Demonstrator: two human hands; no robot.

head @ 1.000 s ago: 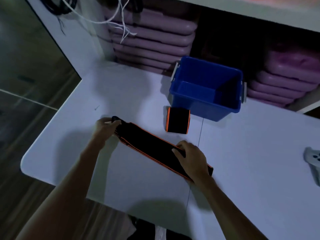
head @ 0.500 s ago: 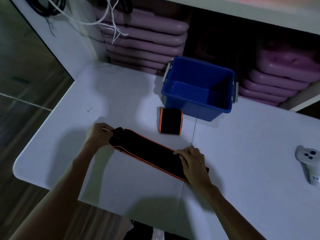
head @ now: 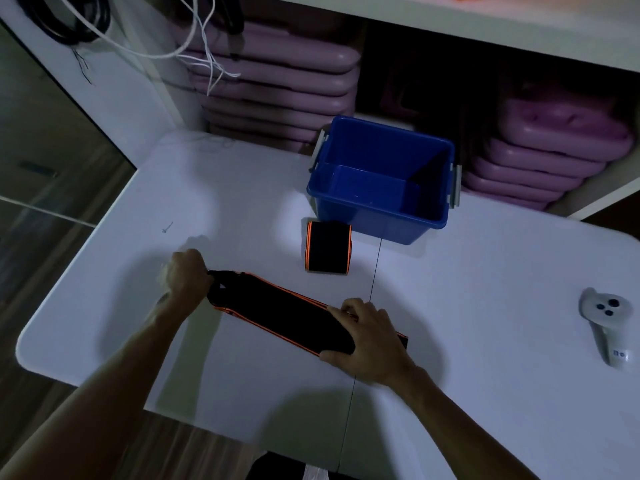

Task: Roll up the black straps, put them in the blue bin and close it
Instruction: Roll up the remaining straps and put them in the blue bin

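Two hands are holding a black strap [head: 277,310] flat.
Left hand [head: 187,275] is gripping one end, right hand [head: 370,341] seemingly pinching the other; rolled strap [head: 328,251], blue bin [head: 374,221] sitting beyond them.

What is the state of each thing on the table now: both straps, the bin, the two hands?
long strap: unrolled, lying flat on the table, held at both ends
rolled strap: rolled up, on the table in front of the bin, not inside it
blue bin: open, no lid on it, nothing seen inside
left hand: grips the long strap's left end
right hand: holds the long strap across its width near the right end
white controller: lying at the right, untouched
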